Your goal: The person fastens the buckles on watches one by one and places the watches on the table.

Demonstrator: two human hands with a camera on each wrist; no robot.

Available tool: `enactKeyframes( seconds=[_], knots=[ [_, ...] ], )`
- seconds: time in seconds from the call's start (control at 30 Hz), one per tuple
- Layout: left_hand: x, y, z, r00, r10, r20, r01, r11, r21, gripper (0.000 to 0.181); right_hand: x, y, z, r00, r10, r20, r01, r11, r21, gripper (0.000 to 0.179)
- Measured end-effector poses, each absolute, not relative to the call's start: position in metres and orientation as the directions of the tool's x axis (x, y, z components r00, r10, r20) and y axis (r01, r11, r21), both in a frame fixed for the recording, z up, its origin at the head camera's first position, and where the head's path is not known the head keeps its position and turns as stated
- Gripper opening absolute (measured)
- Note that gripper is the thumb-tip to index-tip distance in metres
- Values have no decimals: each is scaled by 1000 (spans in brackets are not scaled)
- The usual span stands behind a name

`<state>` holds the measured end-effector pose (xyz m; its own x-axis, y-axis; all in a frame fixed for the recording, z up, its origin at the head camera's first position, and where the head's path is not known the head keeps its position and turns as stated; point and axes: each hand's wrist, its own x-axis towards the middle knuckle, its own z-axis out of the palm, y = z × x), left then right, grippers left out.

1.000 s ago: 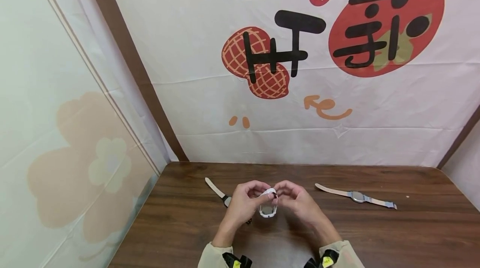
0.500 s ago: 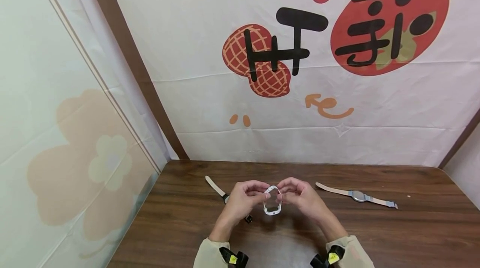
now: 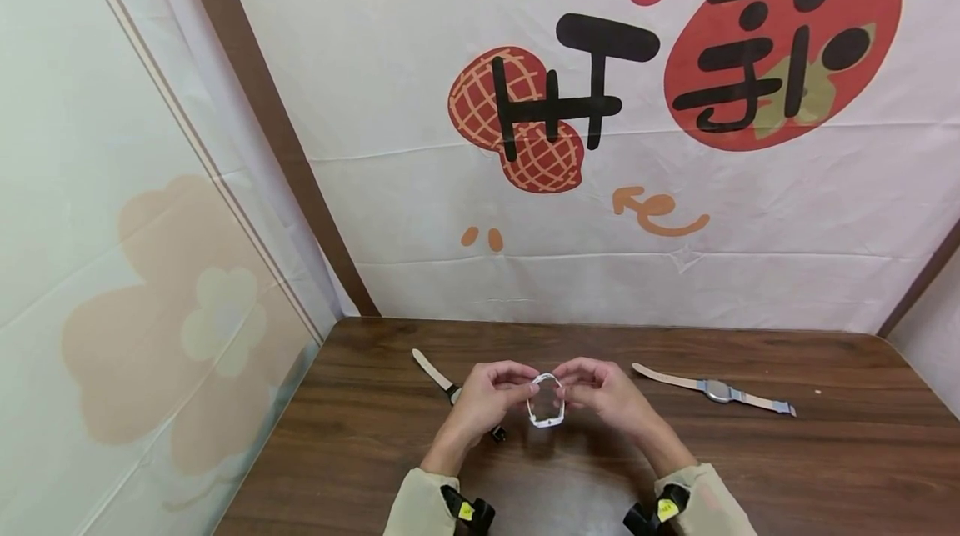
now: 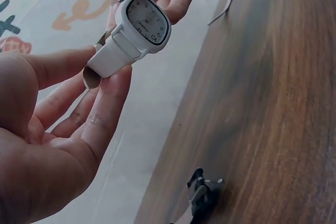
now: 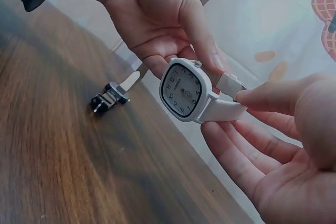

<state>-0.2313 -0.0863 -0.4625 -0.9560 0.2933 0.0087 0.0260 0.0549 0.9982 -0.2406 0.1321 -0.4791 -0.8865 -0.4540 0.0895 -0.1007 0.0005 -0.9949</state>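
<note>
A white wristwatch (image 3: 547, 423) with a rounded-square dial is held above the table between both hands, its strap bent into a loop. My left hand (image 3: 486, 403) pinches one side of the white strap (image 4: 113, 56) between thumb and fingers. On the other side, my right hand (image 3: 600, 396) pinches the strap (image 5: 223, 110) near its end. The dial (image 5: 181, 91) faces away from the head view and shows in both wrist views. Fingers hide part of the loop, so I cannot tell whether the strap is fastened.
A black watch (image 3: 453, 393) with a pale strap lining lies partly behind the left hand. To the right, a blue-and-pale watch (image 3: 717, 391) lies stretched out on the brown wooden table (image 3: 750, 469). A printed cloth (image 3: 405, 211) hangs behind the table's far edge.
The white watch has swung from a tilted pose into an open loop facing the head view, moving slightly right. The hands have spread a little apart, then stayed nearly still for the last half second.
</note>
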Motion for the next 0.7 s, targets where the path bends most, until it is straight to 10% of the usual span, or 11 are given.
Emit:
enactKeyframes(
  seconds=[0.7],
  knots=[
    [-228, -89, -483, -946, 307, -104, -70, 120, 990, 20, -236, 128, -506, -859, -510, -40, 69, -38, -997, 34]
  ],
)
